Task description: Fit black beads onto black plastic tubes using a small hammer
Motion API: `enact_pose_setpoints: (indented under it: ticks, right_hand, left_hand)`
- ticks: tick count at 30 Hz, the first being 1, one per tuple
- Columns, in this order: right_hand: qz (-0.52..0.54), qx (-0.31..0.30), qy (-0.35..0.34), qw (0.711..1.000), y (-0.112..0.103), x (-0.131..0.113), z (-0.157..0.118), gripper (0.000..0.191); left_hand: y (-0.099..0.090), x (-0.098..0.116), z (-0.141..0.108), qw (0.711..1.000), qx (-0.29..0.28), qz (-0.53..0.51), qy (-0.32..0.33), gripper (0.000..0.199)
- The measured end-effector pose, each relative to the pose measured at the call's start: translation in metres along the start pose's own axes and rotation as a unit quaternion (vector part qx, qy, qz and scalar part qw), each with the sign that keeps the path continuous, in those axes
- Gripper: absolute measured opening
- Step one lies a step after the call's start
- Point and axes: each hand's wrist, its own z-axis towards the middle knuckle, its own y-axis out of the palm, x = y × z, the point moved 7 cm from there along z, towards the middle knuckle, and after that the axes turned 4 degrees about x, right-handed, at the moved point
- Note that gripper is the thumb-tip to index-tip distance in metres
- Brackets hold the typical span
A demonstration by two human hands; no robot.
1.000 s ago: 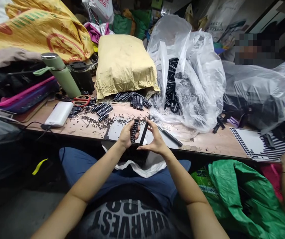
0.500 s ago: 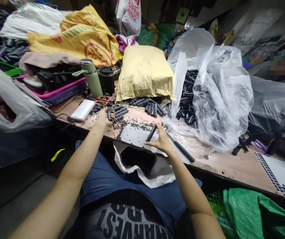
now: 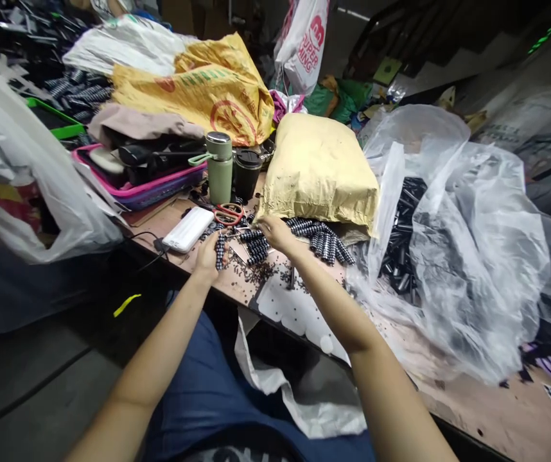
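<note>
My left hand (image 3: 208, 255) is closed around a black tube covered in pale dots (image 3: 220, 251), held upright at the near table edge. To its right, over a heap of similar dotted tubes (image 3: 256, 248), my right hand (image 3: 275, 232) has its fingers drawn together. Whatever they pinch is too small to make out. A plain black tube (image 3: 293, 277) rests on the white sheet (image 3: 282, 305), partly behind my right forearm. Small black bits (image 3: 251, 274) lie scattered between the hands and the sheet.
Red-handled scissors (image 3: 228, 213), a white power bank (image 3: 189, 230) and a green flask (image 3: 219, 173) stand close behind my left hand. A large yellow package (image 3: 323, 173) sits at the back. Clear plastic bags (image 3: 478, 256) with black tubes fill the right side.
My right hand has let go of the plain black tube and moved left to the dotted tubes. My left hand keeps its dotted tube. The view has turned, shifting the table rightward.
</note>
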Motion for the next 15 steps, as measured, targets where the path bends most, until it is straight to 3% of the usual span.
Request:
enact_pose_setpoints:
  ticks: [4, 7, 11, 15]
  right_hand:
    - [-0.068, -0.022, 0.020, 0.997, 0.028, 0.019, 0.090, 0.032]
    - [-0.101, -0.013, 0.064, 0.993, 0.042, 0.045, 0.132, 0.031]
    - [-0.113, -0.004, 0.101, 0.988, 0.052, 0.075, 0.154, 0.028]
    - [-0.100, 0.022, 0.117, 0.988, 0.050, 0.086, 0.156, 0.027]
  left_hand:
    - [-0.004, 0.001, -0.012, 0.991, 0.032, 0.048, 0.121, 0.033]
    - [-0.007, -0.011, -0.018, 0.984, 0.039, 0.092, 0.148, 0.034]
    - [-0.007, -0.024, -0.017, 0.975, -0.003, 0.162, 0.153, 0.034]
    - [-0.009, -0.027, -0.016, 0.974, -0.016, 0.168, 0.153, 0.034]
